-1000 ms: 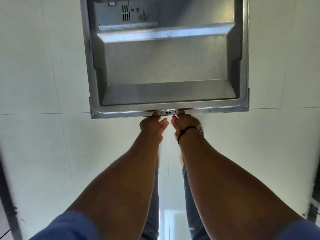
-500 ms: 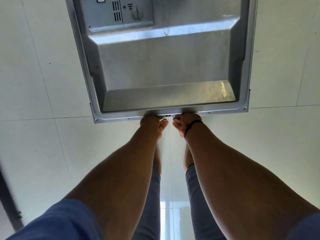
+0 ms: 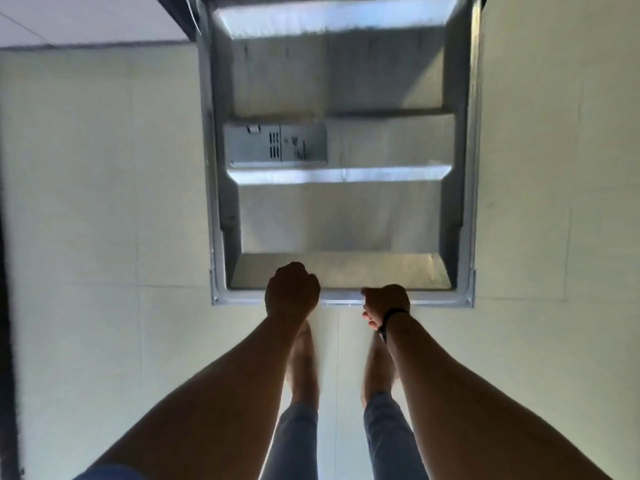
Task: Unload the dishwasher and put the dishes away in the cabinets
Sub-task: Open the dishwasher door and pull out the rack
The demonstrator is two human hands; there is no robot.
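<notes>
Stainless steel dishwasher door (image 3: 341, 216) lying open, flat, inner face up; nothing resting on it. Grey plastic detergent dispenser (image 3: 275, 145) set into door's left half, lid closed. No racks or dishes in view.

Left hand (image 3: 292, 292) curled into fist over door's near edge, knuckles up; contact w/ edge can't tell. Right hand (image 3: 383, 304) just beside same edge, fingers bent loosely, thumb toward door, holding nothing; black band (image 3: 391, 317) on wrist.

Pale large-tile floor (image 3: 104, 237) under door, grout lines visible. Two bare feet, grey trouser legs (image 3: 389, 441) below. Dark vertical strip (image 3: 6, 341) at far left. Frame blurred.

Count: 1 door, 1 dispenser, 2 hands.
</notes>
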